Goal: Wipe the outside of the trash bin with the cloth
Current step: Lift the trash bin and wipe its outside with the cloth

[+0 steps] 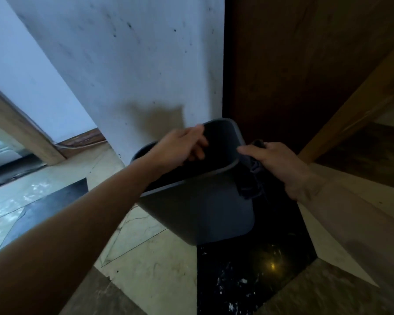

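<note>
A polished stone floor (pixel 150 280) of cream and black marble slabs fills the lower frame; nothing clearly rests on it.

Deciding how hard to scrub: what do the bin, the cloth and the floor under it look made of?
Trash bin: likely moulded plastic, matte dark grey, with smooth walls and rounded corners. Cloth: soft dark fabric, bunched and drooping under the right hand against the bin's side; the weave is too blurred to tell. Floor: polished stone-like tiles, pale veined and glossy black, reflecting lights. The left hand grips the rim.

The trash bin (pixel 198 208) stands tilted before the wall (pixel 132 64), the cloth (pixel 251 180) against its right side.
</note>
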